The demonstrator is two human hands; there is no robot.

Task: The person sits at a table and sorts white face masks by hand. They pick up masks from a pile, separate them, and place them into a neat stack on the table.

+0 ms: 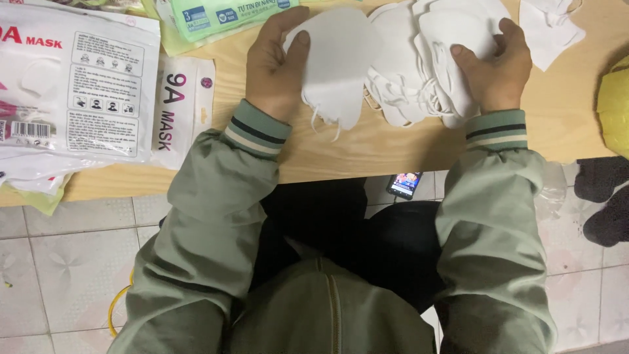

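White cloth fills both my hands. My left hand [278,69] pinches one folded mask [334,65] by its edge, thumb on top and fingers underneath, with its ear loops dangling over the wooden table [367,147]. My right hand [495,65] closes around the side of a loose pile of masks [426,59] just beside that single one, thumb pressed into the heap.

To do this cleanly, I judge I should keep the single mask flat and lift it well away from the heap, since the loops hang close to the pile's own loops and could snag. Holding the pile down firmly with my right hand should stop the rest from sliding along.

Around me, a large white printed packet [75,92] lies at the far left of the table, a smaller packet [183,108] beside it, and a green packet [229,16] near the top edge. One more mask [547,29] lies apart at the upper right. A phone [404,185] rests below the table edge near my lap.
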